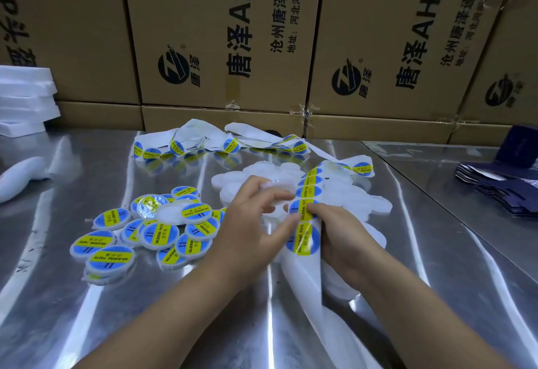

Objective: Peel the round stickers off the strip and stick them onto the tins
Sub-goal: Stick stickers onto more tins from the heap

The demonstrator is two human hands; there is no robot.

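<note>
The person's left hand (pixel 256 223) is gripping a translucent-white round plastic tin (pixel 276 188), its fingers curling over the tin's rim. It is holding the tin right over the near edge of the heap of unlabelled white tins (pixel 375 205). The right hand (pixel 340 237), also at the heap's near edge, is pinching the long white backing strip (pixel 302 275), with its thumb lying across one of the blue-and-yellow round stickers (pixel 308 191). The strip is running from the heap's far right side, over the heap, and down toward the person. The left thumb is reaching across to that same sticker's edge; whether the edge is already lifting cannot be told.

The step in hand looks like the peel: one sticker is being worked loose while a bare tin is waiting beside it. The next move calls for catching the sticker's rim with a thumb tip and drawing it off without folding it. After that it needs centring on the held tin's lid and pressing flat.

Left of the heap, a cluster of labelled tins (pixel 157 234) is lying on the shiny metal table (pixel 174 325), so the job is looking well under way, with many bare tins remaining. Behind the heap, a tangle of loose sticker strip (pixel 203 141) is sitting before the brown cardboard boxes (pixel 203 33).
</note>
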